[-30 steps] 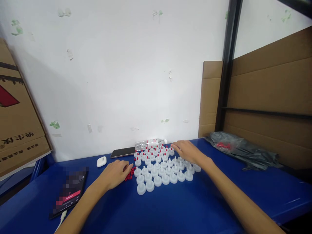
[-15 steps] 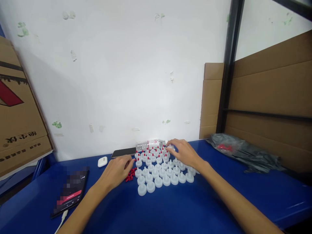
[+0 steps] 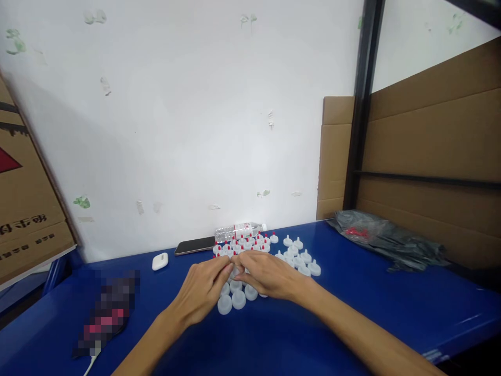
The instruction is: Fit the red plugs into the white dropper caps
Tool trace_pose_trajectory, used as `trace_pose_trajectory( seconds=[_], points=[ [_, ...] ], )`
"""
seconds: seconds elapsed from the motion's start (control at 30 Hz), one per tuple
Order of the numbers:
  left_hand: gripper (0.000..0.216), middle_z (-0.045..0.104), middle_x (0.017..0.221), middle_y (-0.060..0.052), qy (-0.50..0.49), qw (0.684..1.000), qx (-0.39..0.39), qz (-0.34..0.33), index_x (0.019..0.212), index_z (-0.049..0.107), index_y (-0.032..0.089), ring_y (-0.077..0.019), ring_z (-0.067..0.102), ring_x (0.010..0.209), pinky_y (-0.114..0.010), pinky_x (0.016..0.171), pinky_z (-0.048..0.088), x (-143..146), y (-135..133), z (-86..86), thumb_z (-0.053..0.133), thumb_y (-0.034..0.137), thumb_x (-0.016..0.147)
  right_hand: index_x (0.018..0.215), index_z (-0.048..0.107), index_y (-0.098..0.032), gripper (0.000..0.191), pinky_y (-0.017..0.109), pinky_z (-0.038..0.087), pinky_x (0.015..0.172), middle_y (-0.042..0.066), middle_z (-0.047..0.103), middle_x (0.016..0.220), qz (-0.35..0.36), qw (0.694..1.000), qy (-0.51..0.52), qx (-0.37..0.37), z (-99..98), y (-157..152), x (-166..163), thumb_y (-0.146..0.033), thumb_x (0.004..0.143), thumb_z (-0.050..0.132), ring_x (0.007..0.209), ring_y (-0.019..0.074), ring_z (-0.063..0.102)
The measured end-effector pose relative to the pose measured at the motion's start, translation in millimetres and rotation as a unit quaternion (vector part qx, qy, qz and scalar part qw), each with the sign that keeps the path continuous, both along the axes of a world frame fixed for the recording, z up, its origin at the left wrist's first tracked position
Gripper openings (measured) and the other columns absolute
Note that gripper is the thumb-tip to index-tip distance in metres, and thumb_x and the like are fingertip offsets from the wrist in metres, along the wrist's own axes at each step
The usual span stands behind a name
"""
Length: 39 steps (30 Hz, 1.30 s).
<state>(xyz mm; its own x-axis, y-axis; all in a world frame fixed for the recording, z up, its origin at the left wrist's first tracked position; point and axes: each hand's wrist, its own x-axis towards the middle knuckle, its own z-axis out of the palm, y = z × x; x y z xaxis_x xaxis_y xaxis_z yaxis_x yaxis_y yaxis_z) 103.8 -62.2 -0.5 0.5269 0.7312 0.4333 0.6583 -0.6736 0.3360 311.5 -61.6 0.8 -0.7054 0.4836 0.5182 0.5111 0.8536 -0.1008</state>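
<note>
My left hand and my right hand meet above a group of white nozzle caps. The fingers of both are pinched together, fingertips nearly touching. Whatever sits between them is too small and too covered to make out. Behind my fingers, toward the wall, stand several white caps topped with small red tips. To the right of my right hand are more plain white caps, upright with bare spouts. My hands hide the middle of the group, and the pile of loose red tips is out of sight behind my left hand.
A clear water bottle lies along the wall behind the caps. Left of it are a dark phone, a white earbud case and a blurred phone on a cable. A grey plastic bag lies at the right.
My right hand has come from the back of the caps toward me and left, meeting my left hand. The left has moved slightly right, over the loose red tips. The view has shifted a little.
</note>
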Motion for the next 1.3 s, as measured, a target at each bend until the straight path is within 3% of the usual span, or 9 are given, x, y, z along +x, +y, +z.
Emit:
trace_pose_trajectory(
  seconds=[0.13,0.2,0.33,0.4,0.5,0.67,0.93,1.1,1.3],
  points=[
    [0.044,0.033,0.056,0.006,-0.197,0.972,-0.126,0.025,0.067,0.035,0.022,-0.0121,0.029,0.05,-0.025,0.05,0.025,-4,5,6.3,0.029,0.052,0.099,0.099,0.053,-0.02,0.016,0.028,0.045,0.074,0.007,0.062,0.098,-0.02,0.998,0.004,0.06,10.5,18,24,-0.012,0.099,0.039,0.09,0.0178,0.056],
    [0.046,0.026,0.055,0.007,-0.242,0.959,-0.132,0.059,0.064,0.027,0.023,-0.0117,0.024,0.049,-0.025,0.048,0.023,-17,11,9.9,0.026,0.054,0.098,0.104,0.056,-0.02,0.02,0.029,0.046,0.076,0.008,0.064,0.101,-0.099,0.99,0.062,0.076,19.1,28,51,-0.01,0.097,0.04,0.091,0.0185,0.058],
    [0.041,0.037,0.053,0.005,-0.072,0.976,0.028,0.204,0.063,0.033,0.022,-0.0139,0.035,0.052,-0.027,0.055,0.023,-45,28,11.7,0.034,0.045,0.096,0.109,0.06,-0.02,0.019,0.029,0.045,0.084,0.009,0.066,0.109,-0.317,0.944,0.08,0.051,30.2,44,114,-0.018,0.097,0.046,0.096,0.0197,0.062],
    [0.036,0.048,0.055,0.003,0.017,0.971,0.028,0.235,0.067,0.041,0.022,-0.0159,0.043,0.055,-0.028,0.057,0.023,-51,34,9.1,0.034,0.042,0.097,0.111,0.065,-0.021,0.023,0.029,0.044,0.084,0.01,0.067,0.114,-0.443,0.896,0.002,-0.041,27.4,50,138,-0.02,0.095,0.048,0.101,0.0215,0.063],
    [0.033,0.062,0.07,0.0,0.068,0.97,0.0,0.233,0.077,0.052,0.023,-0.02,0.057,0.068,-0.028,0.06,0.029,-53,41,2.7,0.032,0.04,0.097,0.095,0.074,-0.015,0.02,0.031,0.045,0.076,0.016,0.072,0.098,-0.487,0.863,-0.048,-0.123,14.2,60,158,-0.027,0.089,0.059,0.093,0.0273,0.068],
    [0.038,0.066,0.096,-0.006,0.068,0.978,0.004,0.195,0.094,0.065,0.022,-0.0237,0.063,0.089,-0.033,0.076,0.04,-53,48,-7.6,0.032,0.041,0.098,0.092,0.077,-0.012,0.029,0.033,0.046,0.072,0.02,0.074,0.095,-0.484,0.85,-0.075,-0.194,-2.4,71,169,-0.031,0.09,0.056,0.089,0.0308,0.07],
    [0.034,0.065,0.103,-0.007,0.081,0.987,0.0,0.141,0.102,0.067,0.023,-0.0231,0.063,0.093,-0.033,0.078,0.043,-51,47,-13.3,0.036,0.034,0.097,0.095,0.076,-0.017,0.039,0.03,0.045,0.075,0.012,0.075,0.094,-0.398,0.902,-0.02,-0.167,6.5,74,163,-0.037,0.096,0.042,0.087,0.025,0.069],
    [0.019,0.069,0.092,-0.003,0.092,0.985,-0.021,0.145,0.096,0.065,0.024,-0.0218,0.063,0.085,-0.029,0.069,0.04,-49,44,-11.4,0.049,0.031,0.09,0.106,0.071,-0.021,0.05,0.03,0.044,0.085,0.008,0.074,0.104,-0.307,0.942,0.005,-0.137,1.1,72,126,-0.046,0.103,0.027,0.097,0.0235,0.065],
    [0.022,0.07,0.085,-0.003,0.104,0.983,-0.013,0.15,0.087,0.065,0.024,-0.0228,0.063,0.084,-0.029,0.069,0.038,-50,44,-12.0,0.047,0.036,0.092,0.107,0.069,-0.02,0.058,0.039,0.041,0.095,0.01,0.07,0.114,-0.276,0.95,-0.015,-0.147,-15.3,80,101,-0.054,0.103,0.022,0.11,0.0273,0.06]
  ],
)
